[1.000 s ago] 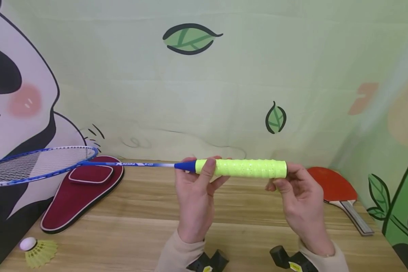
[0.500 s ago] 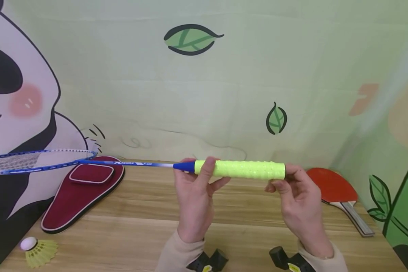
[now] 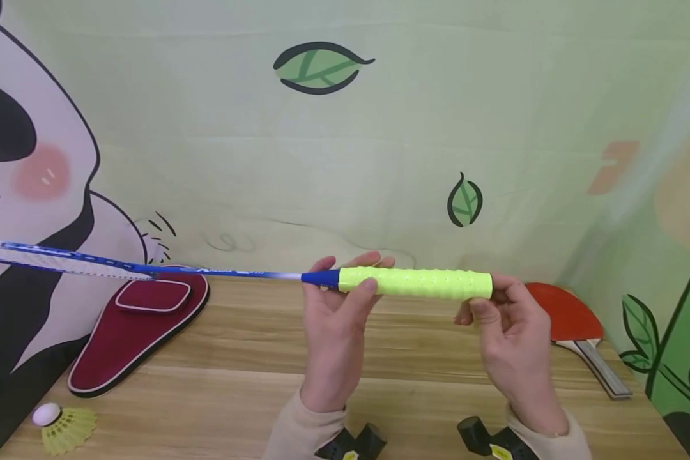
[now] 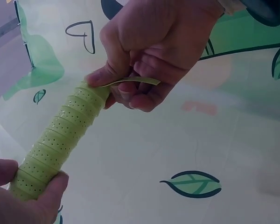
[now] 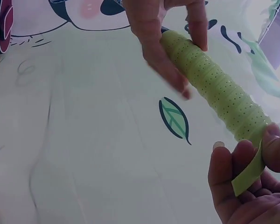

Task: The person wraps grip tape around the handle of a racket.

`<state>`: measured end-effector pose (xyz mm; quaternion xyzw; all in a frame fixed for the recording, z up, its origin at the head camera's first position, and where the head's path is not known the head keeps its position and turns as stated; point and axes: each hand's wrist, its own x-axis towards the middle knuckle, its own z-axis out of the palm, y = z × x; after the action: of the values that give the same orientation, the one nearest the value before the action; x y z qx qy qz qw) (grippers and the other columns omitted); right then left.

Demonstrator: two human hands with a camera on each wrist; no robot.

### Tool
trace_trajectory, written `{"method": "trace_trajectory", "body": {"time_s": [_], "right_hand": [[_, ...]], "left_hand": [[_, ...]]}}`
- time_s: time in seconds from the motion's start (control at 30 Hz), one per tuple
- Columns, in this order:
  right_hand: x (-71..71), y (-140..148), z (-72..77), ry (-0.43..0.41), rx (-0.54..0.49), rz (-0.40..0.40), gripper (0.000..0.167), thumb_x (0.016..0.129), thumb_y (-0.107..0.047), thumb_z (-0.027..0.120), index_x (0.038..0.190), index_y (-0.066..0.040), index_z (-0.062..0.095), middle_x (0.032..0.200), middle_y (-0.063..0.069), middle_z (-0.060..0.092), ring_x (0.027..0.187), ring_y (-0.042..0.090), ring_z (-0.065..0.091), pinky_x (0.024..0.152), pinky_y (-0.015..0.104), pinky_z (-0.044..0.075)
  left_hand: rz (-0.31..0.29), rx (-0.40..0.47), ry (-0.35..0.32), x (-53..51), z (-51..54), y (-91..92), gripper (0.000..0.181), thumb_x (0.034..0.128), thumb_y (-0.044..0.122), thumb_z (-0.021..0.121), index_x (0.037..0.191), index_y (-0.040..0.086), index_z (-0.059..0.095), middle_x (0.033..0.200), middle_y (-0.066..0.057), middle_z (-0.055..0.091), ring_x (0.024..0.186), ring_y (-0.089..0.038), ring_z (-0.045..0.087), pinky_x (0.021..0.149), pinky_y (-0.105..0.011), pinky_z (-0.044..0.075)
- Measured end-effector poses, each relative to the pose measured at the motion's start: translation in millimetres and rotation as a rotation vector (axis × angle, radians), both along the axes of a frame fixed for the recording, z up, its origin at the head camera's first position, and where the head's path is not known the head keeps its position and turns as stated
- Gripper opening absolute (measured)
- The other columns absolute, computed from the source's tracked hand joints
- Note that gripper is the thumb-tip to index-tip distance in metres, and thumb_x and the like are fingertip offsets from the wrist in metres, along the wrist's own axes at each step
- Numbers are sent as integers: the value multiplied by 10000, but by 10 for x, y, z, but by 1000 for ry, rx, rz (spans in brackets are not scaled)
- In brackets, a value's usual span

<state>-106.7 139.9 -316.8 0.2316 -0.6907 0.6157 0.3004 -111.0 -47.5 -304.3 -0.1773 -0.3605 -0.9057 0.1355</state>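
A blue-and-white badminton racket (image 3: 241, 273) is held level above the table, its head reaching out past the left edge of the head view. Perforated yellow-green grip tape (image 3: 420, 283) winds round its handle. My left hand (image 3: 339, 338) holds the handle beside the blue cone, thumb in front and fingers behind. At the butt end, my right hand (image 3: 517, 345) pinches the wrapped tape between thumb and fingers. A short loose tape tail (image 5: 248, 176) sticks out from that pinch in both wrist views.
On the wooden table (image 3: 218, 409) lie a dark red bat case (image 3: 126, 338) at the left and a yellow shuttlecock (image 3: 66, 428) near the front left. A red table tennis bat (image 3: 569, 313) lies behind my right hand. A printed cloth backdrop (image 3: 379, 153) stands behind.
The racket has rolled about its shaft, so its head has turned from a slanted face to nearly edge-on. My left thumb has shifted lower on the handle. The right hand keeps its pinch.
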Motion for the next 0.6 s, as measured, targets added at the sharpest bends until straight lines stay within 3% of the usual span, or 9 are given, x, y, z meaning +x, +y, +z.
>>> {"method": "trace_trajectory", "body": {"time_s": [0.1, 0.2, 0.33, 0.47, 0.6], "right_hand": [[9, 21, 15, 5, 12, 34, 230, 930, 88, 562, 1158, 107, 538, 877, 114, 609, 709, 131, 618, 707, 191, 559], [16, 42, 26, 14, 36, 57, 269, 933, 101, 548, 1201, 112, 519, 948, 88, 610, 757, 134, 625, 752, 193, 556], [25, 48, 29, -13, 23, 66, 270, 930, 104, 550, 1190, 148, 489, 979, 64, 614, 772, 138, 624, 754, 207, 559], [8, 35, 14, 13, -24, 76, 250, 918, 101, 573, 1124, 195, 469, 964, 64, 618, 760, 133, 627, 737, 208, 559], [0, 22, 7, 17, -5, 35, 241, 914, 93, 580, 1101, 196, 469, 965, 52, 617, 756, 128, 627, 737, 201, 559]], "left_hand": [[-9, -3, 62, 6, -8, -5, 432, 935, -89, 552, 1219, 143, 323, 1128, -184, 635, 1074, -381, 638, 964, -502, 488], [6, -7, 81, 11, -13, -4, 388, 943, -79, 550, 1187, 141, 344, 1091, -161, 649, 1048, -368, 653, 945, -499, 497], [42, -21, 50, 8, -19, 6, 351, 943, -47, 576, 1151, 128, 354, 1054, -150, 656, 1008, -334, 672, 903, -483, 524], [71, -27, -1, -3, -20, 12, 338, 929, -19, 616, 1112, 111, 364, 1021, -130, 670, 956, -258, 683, 843, -447, 561], [87, -30, -10, -10, -24, 11, 333, 918, -8, 638, 1090, 100, 374, 1005, -125, 673, 939, -234, 678, 805, -435, 575]]}}
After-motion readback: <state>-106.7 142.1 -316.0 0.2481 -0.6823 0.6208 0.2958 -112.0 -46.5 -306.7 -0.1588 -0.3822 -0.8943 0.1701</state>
